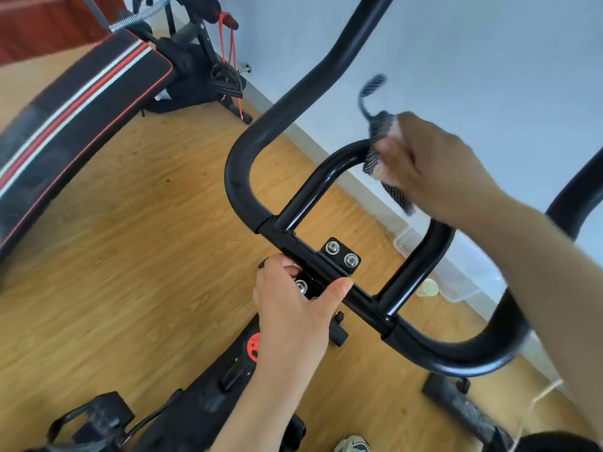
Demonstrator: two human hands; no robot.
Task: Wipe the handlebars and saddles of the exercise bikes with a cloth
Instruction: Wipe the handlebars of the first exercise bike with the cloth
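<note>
striped bench (75, 125), wood floor (146, 256), plastic box (463, 272)

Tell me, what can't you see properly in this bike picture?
All from the head view:
- The cloth is smeared by motion blur, so its pattern is unclear.
- The right hand hides its own fingers behind its back and the cloth.
- The handlebar runs off the top and right edges, so its ends are cut off.
- The clear box by the wall is partly behind the handlebar and forearm.
- No saddle is in the frame.

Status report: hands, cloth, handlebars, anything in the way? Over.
Right hand grips cloth, on inner loop of handlebars. Left hand grips handlebars at centre bracket. Nothing seen blocking the loop.
</note>
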